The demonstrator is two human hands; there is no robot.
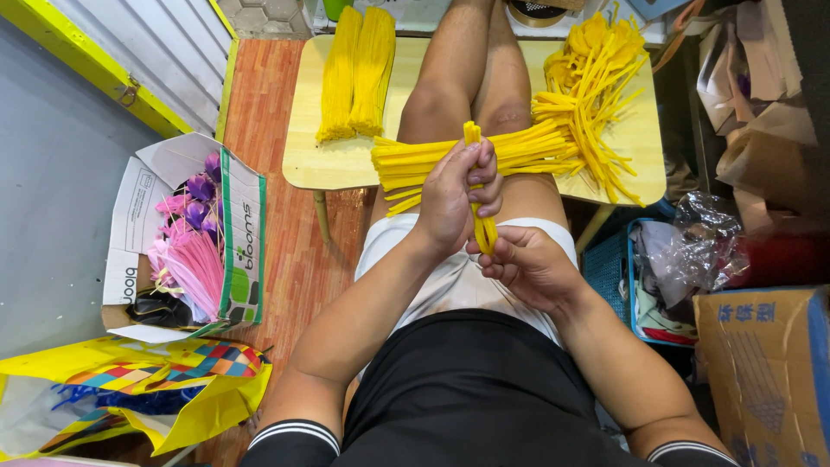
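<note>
Both hands pinch a folded yellow stem over the lap: left hand closed around its top, right hand gripping the bottom. Keeping the strands together and the grips close should help it twist evenly, well off the pile on the worktop.

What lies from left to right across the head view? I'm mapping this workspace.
Patterned bag → box of pink and purple flowers → straight yellow bundles → left hand → right hand → loose yellow pile → blue crate → cardboard box.

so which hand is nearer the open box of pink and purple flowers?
Left. The left hand grips the yellow strips on the side of the flower box; the right hand is farther off.
</note>
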